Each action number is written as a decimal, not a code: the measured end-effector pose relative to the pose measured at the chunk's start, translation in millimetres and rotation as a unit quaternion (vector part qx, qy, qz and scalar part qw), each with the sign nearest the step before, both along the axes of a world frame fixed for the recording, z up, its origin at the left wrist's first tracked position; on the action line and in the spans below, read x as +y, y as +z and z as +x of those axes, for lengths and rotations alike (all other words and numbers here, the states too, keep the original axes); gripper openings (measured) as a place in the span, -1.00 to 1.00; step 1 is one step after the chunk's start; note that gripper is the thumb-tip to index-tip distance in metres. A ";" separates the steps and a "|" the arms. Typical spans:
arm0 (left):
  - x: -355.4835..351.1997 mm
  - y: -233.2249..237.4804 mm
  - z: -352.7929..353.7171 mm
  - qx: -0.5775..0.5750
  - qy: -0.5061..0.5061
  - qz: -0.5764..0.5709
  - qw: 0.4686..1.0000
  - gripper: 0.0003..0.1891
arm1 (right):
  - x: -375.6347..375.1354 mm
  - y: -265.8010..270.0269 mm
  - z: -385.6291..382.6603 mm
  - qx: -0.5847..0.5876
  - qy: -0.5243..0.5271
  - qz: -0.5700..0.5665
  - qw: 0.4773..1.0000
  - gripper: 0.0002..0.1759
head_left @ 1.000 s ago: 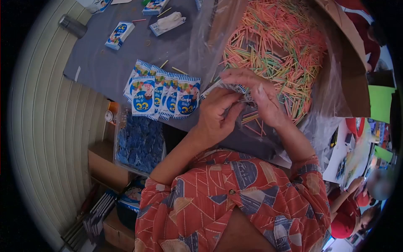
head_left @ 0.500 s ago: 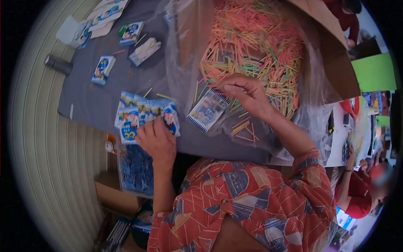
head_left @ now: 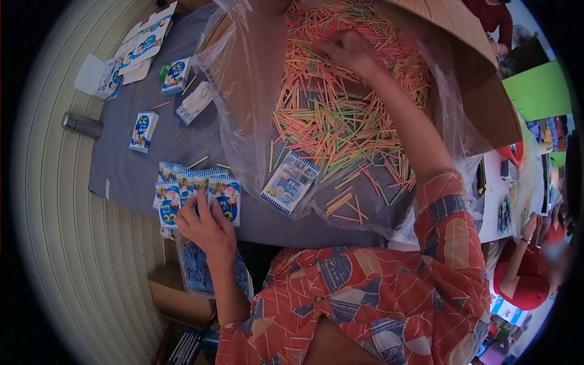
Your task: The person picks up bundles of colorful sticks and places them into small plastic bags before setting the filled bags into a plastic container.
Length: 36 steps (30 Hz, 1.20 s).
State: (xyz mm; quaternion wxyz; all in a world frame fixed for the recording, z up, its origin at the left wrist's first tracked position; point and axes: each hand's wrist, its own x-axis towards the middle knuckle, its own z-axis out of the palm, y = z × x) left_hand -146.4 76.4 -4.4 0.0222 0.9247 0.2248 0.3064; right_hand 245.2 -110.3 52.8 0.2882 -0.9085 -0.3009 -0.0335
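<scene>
My left hand (head_left: 208, 228) lies on a fanned row of blue and white printed sachets (head_left: 226, 201) near the table's front edge, its fingers spread. My right hand (head_left: 351, 52) reaches over the box's opening, into the far part of a large heap of thin coloured sticks (head_left: 359, 128). Its fingers are bent and drawn together; whether a stick is between them I cannot make out. A single sachet (head_left: 291, 182) with a clear window lies on the table between my hands, at the near edge of the heap.
The sticks spill from a big cardboard box (head_left: 471, 79) lined with clear plastic (head_left: 240, 91). Small printed boxes (head_left: 143, 131) and a metal flask (head_left: 82, 125) stand to the left. Below the table edge is a bin of blue pieces (head_left: 198, 267). A co-worker in red (head_left: 524, 277) is at right.
My right hand has moved from beside the single sachet up and away, into the heap of sticks. My left hand stays on the row of sachets, fingers more spread. The view has shifted slightly.
</scene>
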 end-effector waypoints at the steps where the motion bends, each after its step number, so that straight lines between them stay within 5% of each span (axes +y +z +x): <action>1: -6.1 6.1 5.8 0.001 -0.003 0.002 1.000 -0.80 | 14.7 -1.5 10.5 0.010 -0.029 -0.095 0.995 -0.44; 2: -14.0 16.1 9.0 -0.016 -0.032 0.009 0.999 -0.77 | 24.7 -4.5 19.3 0.023 -0.056 -0.190 0.980 -0.37; 5: -46.3 26.0 30.3 -0.009 -0.226 -0.078 0.971 -0.67 | 52.0 -21.4 34.8 0.018 -0.038 -0.239 0.970 -0.27; 7: -75.3 27.9 55.0 0.076 -0.266 -0.111 0.955 -0.64 | 74.6 -54.4 64.3 0.020 -0.048 -0.250 0.967 -0.21; 13: -96.3 -10.9 55.3 0.150 -0.237 0.003 0.960 -0.74 | 87.6 -98.2 107.4 0.035 0.007 -0.208 0.977 -0.14; 16: -94.2 -6.7 55.8 0.104 -0.263 -0.025 0.959 -0.77 | 67.9 -83.2 107.1 0.030 0.010 -0.173 0.984 -0.13; 18: -87.0 -1.4 53.6 -0.018 -0.303 -0.130 0.944 -0.76 | 62.2 -64.3 84.0 0.020 -0.010 -0.155 0.988 -0.13; 21: -76.9 -1.1 51.5 -0.052 -0.316 -0.248 0.915 -0.71 | 48.7 -50.1 59.0 0.015 -0.033 -0.121 0.992 -0.11; 28: -92.8 4.3 49.9 0.000 -0.272 -0.158 0.949 -0.68 | 36.9 -48.3 42.1 0.033 -0.022 -0.031 0.999 -0.09; 36: -72.8 -12.6 46.9 -0.021 -0.306 -0.265 0.914 -0.61 | 10.0 -60.6 28.7 0.051 -0.016 0.048 0.997 -0.07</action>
